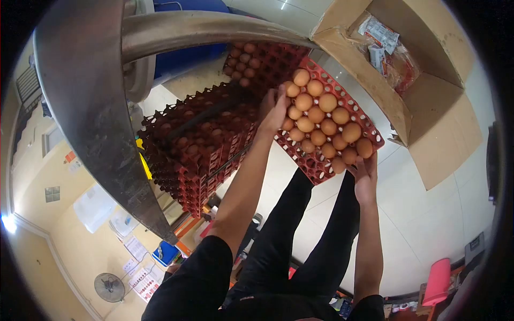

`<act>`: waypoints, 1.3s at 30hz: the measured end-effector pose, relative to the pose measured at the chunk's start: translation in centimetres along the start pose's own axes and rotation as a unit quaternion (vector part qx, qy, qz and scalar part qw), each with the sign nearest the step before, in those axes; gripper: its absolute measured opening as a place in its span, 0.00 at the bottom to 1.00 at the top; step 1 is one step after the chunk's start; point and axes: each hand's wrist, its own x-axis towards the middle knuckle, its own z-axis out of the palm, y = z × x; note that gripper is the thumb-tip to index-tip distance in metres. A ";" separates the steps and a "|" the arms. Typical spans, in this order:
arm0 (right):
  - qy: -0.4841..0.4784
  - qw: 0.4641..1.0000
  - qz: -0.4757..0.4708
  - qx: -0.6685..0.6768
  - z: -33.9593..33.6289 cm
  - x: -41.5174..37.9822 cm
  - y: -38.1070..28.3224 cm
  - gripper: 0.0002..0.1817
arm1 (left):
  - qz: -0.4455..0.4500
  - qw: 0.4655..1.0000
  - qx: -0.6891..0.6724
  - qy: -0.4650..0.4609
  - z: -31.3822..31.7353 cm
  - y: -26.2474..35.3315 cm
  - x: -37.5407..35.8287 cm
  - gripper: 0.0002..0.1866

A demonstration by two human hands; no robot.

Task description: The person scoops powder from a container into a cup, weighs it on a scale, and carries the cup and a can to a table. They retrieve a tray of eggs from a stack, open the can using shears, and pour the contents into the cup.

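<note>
A red plastic egg tray [315,170] filled partly with brown eggs [316,114] is held tilted in front of my legs. My left hand [274,111] is closed on its left side, fingers close against the outermost eggs. At the lower right corner, my right hand [365,179] grips the tray, its fingertips by the end eggs; part of that grip is hidden beneath. Bare cells show along the tray's upper right and lower left edges. Left of it stands a tall stack of dark red egg trays [195,179] with eggs in them, under the steel table's shadow.
A curved steel frame [214,28] arches across the upper left, near the stack. More eggs [244,60] sit in a tray behind. An open cardboard box [361,64] with plastic packets [379,33] stands at the upper right. Pale floor tiles [423,224] lie below.
</note>
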 end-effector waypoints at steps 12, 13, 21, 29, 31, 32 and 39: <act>-0.002 1.000 0.023 -0.019 1.1 0.8 0.7 0.32 | 0.008 1.000 0.020 0.012 -2.2 -2.1 0.5 0.39; -0.003 1.000 0.020 -0.021 1.8 1.2 0.9 0.32 | 0.027 0.999 0.037 0.016 -2.7 -2.6 1.7 0.39; 0.007 0.999 0.003 -0.041 4.3 6.4 -1.9 0.21 | 0.050 0.998 0.027 0.041 -4.2 -0.2 6.7 0.41; -0.029 0.999 0.006 -0.014 5.7 9.7 -0.1 0.17 | 0.071 0.994 0.073 0.049 -4.3 -4.0 12.0 0.42; -0.039 0.999 0.017 0.005 6.2 11.1 1.3 0.17 | 0.072 0.992 0.080 0.067 -4.8 -4.1 13.4 0.42; -0.046 0.999 0.023 0.014 6.5 11.8 2.0 0.18 | 0.042 0.993 0.073 0.079 -5.2 -4.2 14.2 0.42; -0.069 0.997 -0.001 0.037 13.4 17.4 4.3 0.19 | -0.062 0.987 0.092 0.114 -10.5 -2.9 19.2 0.44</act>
